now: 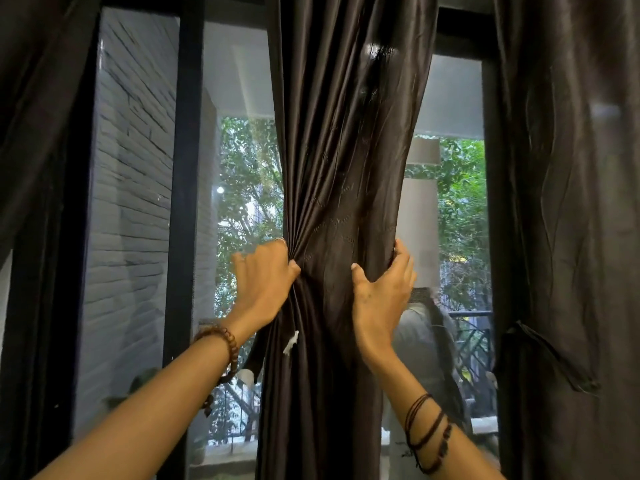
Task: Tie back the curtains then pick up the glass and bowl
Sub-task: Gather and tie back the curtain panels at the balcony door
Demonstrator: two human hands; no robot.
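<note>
A dark shiny curtain (343, 140) hangs down the middle of the window, bunched to a narrow waist at hand height. My left hand (265, 282) grips its left edge, fingers curled behind the folds and thumb on the front. My right hand (384, 289) grips its right edge the same way, thumb pressed into the cloth. A small white tag (290, 342) sticks out of the folds just below my left hand. No glass or bowl is in view.
Another dark curtain (568, 202) hangs at the right, with a loose fabric loop (540, 355) low on it. A third curtain (31, 133) covers the left edge. Black window frames (187, 168) stand behind, with a brick wall, trees and a balcony railing outside.
</note>
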